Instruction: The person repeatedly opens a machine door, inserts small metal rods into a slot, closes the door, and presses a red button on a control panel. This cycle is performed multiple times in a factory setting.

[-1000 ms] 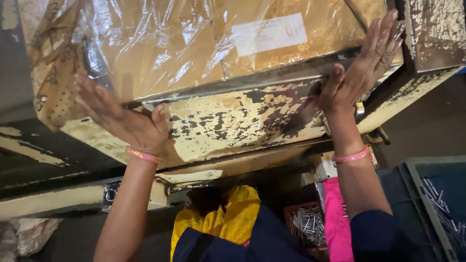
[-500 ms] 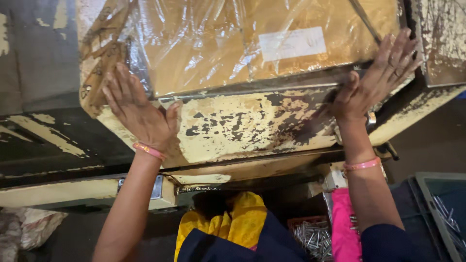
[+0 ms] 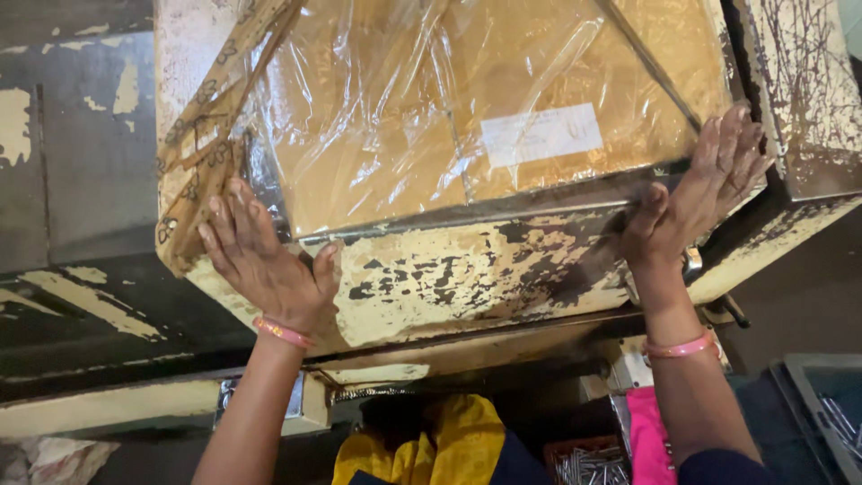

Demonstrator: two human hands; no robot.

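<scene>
Two-handed, pressed on the plastic-wrapped box (image 3: 467, 135) above the chipped yellow frame (image 3: 449, 278). Laid left hand (image 3: 265, 260) and right hand (image 3: 700, 193) flat, fingers spread, grasping nothing. Judged as mid-push; called for even pressure on both sides.

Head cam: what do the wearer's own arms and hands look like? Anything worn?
Both arms are bare from wrist to forearm, no gloves. The left hand has a thin pink-orange bangle at the wrist. The right hand wears a similar pink bangle, and its fingers look smudged with dark grime. A dark sleeve edge shows at the right arm's lower end. No rings or watch visible.
</scene>
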